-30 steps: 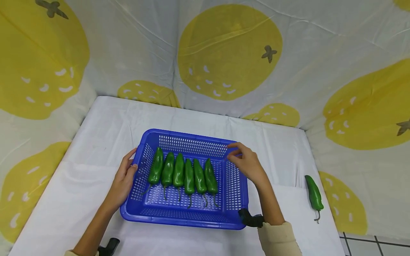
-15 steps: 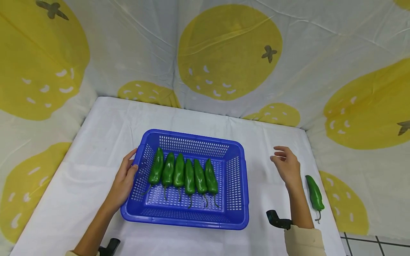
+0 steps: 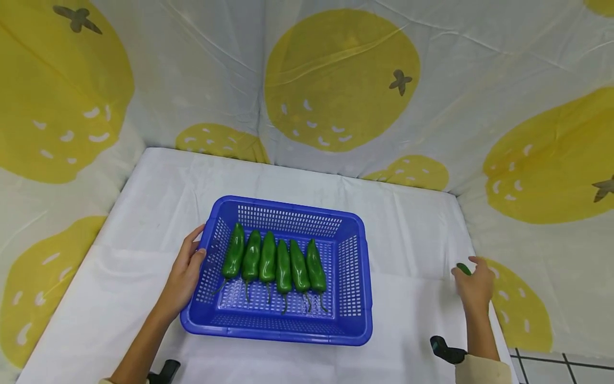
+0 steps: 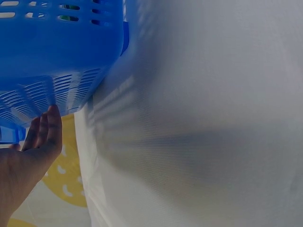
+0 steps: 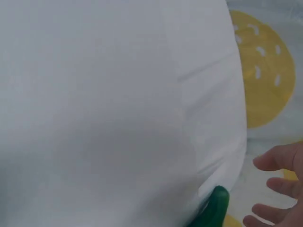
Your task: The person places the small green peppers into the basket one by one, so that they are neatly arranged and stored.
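A blue plastic basket (image 3: 288,337) with slotted walls rests on the white cloth. Several green chili peppers (image 3: 267,258) lie side by side in it, stems toward the person. My left hand (image 3: 184,271) holds the basket's left end, thumb on the rim and fingers along the outer wall. At the far right my right hand (image 3: 475,285) is over a single green chili pepper (image 3: 463,269), hiding most of it in the head view. In the right wrist view, that hand's fingers (image 5: 279,187) are spread apart beside the pepper (image 5: 215,205), with a gap between.
A white cloth (image 3: 403,298) covers the table, whose right edge runs close to the right hand. Curtains with yellow fruit prints (image 3: 340,80) stand behind and at both sides. Floor tiles (image 3: 547,368) show at the lower right.
My right hand has moved from above the basket's right end out to the far right, over the lone pepper. The left hand, basket and the peppers inside have stayed in place.
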Motion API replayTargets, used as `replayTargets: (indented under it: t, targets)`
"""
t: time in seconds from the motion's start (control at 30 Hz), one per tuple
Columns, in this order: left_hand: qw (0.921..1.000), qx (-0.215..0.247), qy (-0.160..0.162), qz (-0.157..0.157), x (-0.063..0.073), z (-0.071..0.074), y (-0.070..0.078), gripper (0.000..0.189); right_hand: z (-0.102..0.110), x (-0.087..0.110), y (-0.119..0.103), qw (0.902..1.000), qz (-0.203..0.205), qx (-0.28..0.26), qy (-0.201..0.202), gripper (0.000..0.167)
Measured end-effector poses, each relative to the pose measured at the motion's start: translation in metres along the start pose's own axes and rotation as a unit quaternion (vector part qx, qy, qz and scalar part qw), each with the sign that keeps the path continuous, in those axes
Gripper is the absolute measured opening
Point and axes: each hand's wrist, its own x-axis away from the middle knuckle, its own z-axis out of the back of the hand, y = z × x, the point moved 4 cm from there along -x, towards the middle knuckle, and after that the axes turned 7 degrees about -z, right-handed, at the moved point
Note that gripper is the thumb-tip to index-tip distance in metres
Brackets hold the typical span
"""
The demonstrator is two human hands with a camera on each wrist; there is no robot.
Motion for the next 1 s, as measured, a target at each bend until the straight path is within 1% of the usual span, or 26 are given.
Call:
replayTargets:
  t: [0.07,0.2,0.27,0.57,0.77,1.0]
  targets:
    - [1.0000,0.001,0.000,-0.001,0.000,0.000,-0.001,0.052,0.000,-0.003,0.010,0.9998,-0.014,0.010,0.009,0.059]
    - [1.0000,0.004,-0.001,-0.003,0.000,0.000,-0.001,0.052,-0.001,-0.008,0.026,0.9987,-0.031,0.032,0.023,0.060]
    - [1.0000,0.004,-0.002,-0.003,0.000,0.000,-0.001,0.052,-0.002,-0.009,0.034,0.9980,-0.040,0.043,0.023,0.061]
    - [1.0000,0.005,-0.003,-0.006,0.001,0.000,-0.001,0.052,-0.009,-0.015,0.058,0.9957,-0.051,0.075,0.020,0.059]
    - [0.9998,0.017,-0.003,-0.005,0.000,0.000,-0.001,0.052,-0.012,-0.014,0.068,0.9928,-0.090,0.079,0.008,0.058]
    - [0.9999,0.015,-0.001,-0.003,0.000,0.001,-0.001,0.052,-0.014,-0.016,0.070,0.9917,-0.101,0.079,0.008,0.058]
